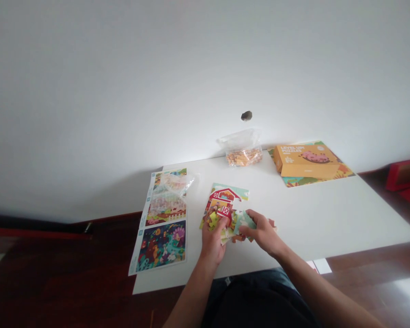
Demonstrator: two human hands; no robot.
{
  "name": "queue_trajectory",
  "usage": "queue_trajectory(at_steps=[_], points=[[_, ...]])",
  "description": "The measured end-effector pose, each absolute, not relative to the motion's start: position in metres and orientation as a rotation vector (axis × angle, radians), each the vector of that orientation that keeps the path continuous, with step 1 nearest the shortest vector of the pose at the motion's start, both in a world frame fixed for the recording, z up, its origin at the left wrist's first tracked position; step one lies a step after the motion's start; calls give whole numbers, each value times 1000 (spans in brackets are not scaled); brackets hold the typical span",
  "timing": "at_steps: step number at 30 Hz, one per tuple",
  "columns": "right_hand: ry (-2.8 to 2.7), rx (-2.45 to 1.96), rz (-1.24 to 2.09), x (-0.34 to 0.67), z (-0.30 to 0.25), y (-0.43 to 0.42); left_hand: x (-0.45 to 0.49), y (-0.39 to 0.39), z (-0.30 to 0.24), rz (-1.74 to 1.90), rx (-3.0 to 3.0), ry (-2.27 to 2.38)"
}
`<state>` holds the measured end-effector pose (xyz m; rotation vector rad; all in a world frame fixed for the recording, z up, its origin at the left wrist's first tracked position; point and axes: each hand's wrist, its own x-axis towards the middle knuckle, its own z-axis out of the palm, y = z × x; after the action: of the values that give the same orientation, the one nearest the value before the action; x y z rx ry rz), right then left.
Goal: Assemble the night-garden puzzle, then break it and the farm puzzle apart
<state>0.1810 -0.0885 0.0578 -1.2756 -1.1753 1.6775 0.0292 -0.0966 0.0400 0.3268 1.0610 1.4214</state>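
A partly joined jigsaw puzzle with a red barn [224, 197] lies on the white table [328, 214]. Loose coloured pieces [212, 222] lie just below it. My left hand [213, 243] rests at the pile, fingers curled and pinching a red barn piece [225, 211]. My right hand [264, 234] is beside it, fingers closed on a pale green piece [243, 222]. Both hands sit close together over the pile near the table's front edge.
A picture sheet with three puzzle images [162, 223] hangs over the table's left edge, a clear bag [177, 183] on its top. A plastic bag of pieces [242, 148] and an orange puzzle box [305, 160] stand at the back by the wall. Dark wooden floor surrounds the table.
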Motion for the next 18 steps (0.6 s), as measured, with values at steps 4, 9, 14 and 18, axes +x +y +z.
queue_trajectory(at_steps=[4,9,14,18], points=[[-1003,-1178,1738,187,60,-89,21,-96,37,1433,282,1004],[-970,-1140,1713,173,58,-92,30,-100,40,1405,340,1009],[-788,-1089,1684,144,48,-103,42,-102,37,1429,387,1136],[-608,-924,1866,137,45,-107,39,-106,33,1422,479,1171]])
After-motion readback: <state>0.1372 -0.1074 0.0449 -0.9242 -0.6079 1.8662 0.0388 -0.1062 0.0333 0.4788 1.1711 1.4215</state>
